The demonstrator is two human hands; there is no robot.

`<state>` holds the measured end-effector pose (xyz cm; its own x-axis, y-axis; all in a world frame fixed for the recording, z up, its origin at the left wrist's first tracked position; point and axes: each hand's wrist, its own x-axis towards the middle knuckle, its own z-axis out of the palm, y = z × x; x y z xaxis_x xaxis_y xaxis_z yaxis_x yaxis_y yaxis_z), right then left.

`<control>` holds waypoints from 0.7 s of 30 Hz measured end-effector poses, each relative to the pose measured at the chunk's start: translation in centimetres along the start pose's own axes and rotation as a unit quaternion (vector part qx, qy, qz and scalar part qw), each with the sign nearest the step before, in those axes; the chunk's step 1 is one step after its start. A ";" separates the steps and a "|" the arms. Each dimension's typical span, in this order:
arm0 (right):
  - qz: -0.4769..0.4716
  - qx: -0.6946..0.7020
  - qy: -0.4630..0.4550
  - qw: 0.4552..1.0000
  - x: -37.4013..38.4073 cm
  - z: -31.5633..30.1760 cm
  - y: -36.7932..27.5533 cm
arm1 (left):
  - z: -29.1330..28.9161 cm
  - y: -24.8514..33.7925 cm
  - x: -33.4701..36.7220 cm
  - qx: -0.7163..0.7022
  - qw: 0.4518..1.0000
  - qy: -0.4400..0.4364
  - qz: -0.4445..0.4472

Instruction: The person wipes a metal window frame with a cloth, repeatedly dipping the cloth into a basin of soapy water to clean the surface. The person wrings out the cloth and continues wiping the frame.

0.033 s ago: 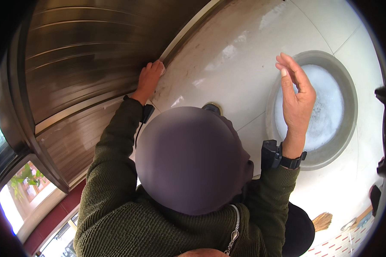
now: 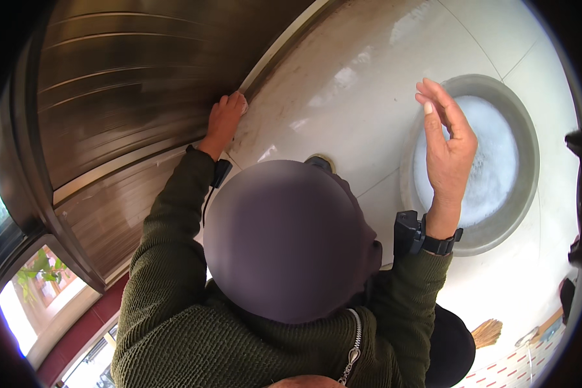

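Note:
My left hand [image 2: 223, 126] is low against a dark brown slatted panel [image 2: 123, 97]. Its fingers are curled over a small pale wad [image 2: 244, 103] that shows only at the fingertips, by the panel's bottom edge. To the right, my right hand [image 2: 451, 152] is raised with nothing in it, fingers stretched out and thumb apart. In the picture it overlaps the left side of a round grey basin [image 2: 528, 181]. White suds [image 2: 495, 161] cover the liquid in the basin. A black strapped device [image 2: 407, 233] is on my right wrist.
Pale floor tiles [image 2: 349, 123] with wet-looking shiny patches lie between panel and basin. A large rounded dark shape [image 2: 291, 239] hides the middle, with a shoe tip [image 2: 321, 161] beyond it. Straw broom bristles [image 2: 487, 333] show at lower right. Dark objects [image 2: 574, 142] line the right rim.

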<state>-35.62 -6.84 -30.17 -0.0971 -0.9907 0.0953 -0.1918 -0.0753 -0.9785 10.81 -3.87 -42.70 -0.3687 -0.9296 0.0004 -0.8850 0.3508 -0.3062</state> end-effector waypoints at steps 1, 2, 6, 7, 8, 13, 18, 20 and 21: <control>0.005 -0.002 0.004 1.000 -0.1 -0.1 -0.1 | 0.2 0.0 0.0 0.010 1.000 -0.020 0.001; 0.006 -0.002 0.006 1.000 0.0 -0.1 -0.2 | 0.3 -0.1 -0.1 0.030 0.999 -0.030 -0.007; 0.008 0.010 0.015 1.000 0.1 -0.2 -0.2 | 0.8 -0.7 -1.5 0.061 0.994 -0.087 -0.022; 0.013 0.008 0.014 1.000 0.1 -0.2 -0.1 | 0.8 -0.8 -1.8 0.051 0.989 -0.133 -0.040; 0.017 0.006 0.012 1.000 0.1 -0.2 0.0 | 0.8 -0.9 -1.9 0.057 0.996 -0.066 -0.009; 0.029 -0.001 0.002 1.000 0.1 0.1 0.2 | 0.6 -0.9 -1.3 0.046 0.998 -0.026 0.024; 0.010 0.018 0.007 1.000 0.2 0.0 0.2 | 0.5 -0.6 -0.4 0.032 0.991 -0.130 -0.029; 0.019 0.006 0.006 1.000 0.2 0.0 0.2 | 0.7 -0.7 -0.4 0.028 0.994 -0.107 -0.014; 0.023 0.000 0.004 1.000 0.2 0.0 0.3 | 0.8 -0.8 -0.4 0.032 0.997 -0.073 0.006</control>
<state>-35.72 -7.05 -30.44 -0.1128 -0.9923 0.0509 -0.1863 -0.0292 -0.9821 11.88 -3.84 -43.23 -0.3307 -0.9333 -0.1402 -0.8589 0.3592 -0.3652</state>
